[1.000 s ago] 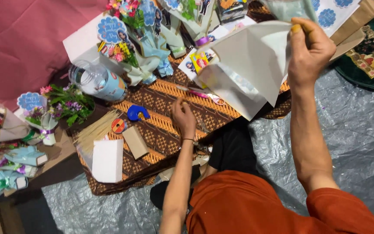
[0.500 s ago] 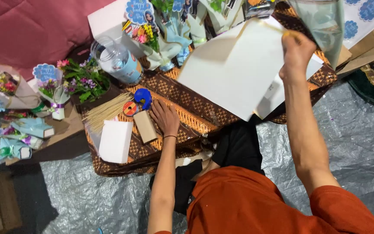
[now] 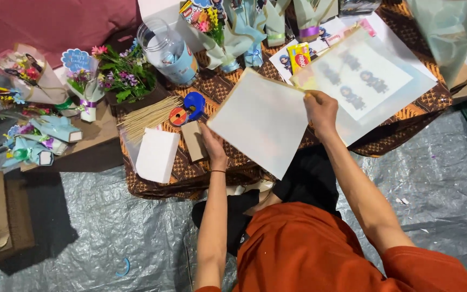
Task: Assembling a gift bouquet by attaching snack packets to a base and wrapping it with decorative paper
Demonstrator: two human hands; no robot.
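Translucent white paper sheet pinched by right hand; left hand flat, released, at nine o'clock. Could crease if dragged over table clutter.

1. Translucent sheet: milky white.
2. Cloth: brown, woven diamond pattern.
3. Tape dispenser: blue.
4. Box: plain white.
5. Floor tarp: grey.
6. Shirt: rust orange.

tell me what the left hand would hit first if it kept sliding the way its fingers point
The left hand points up the table, fingertips at the frosted sheet's edge. Going on, it would probably slip under that sheet; the blue tape dispenser lies left of that line. Depth is unclear.
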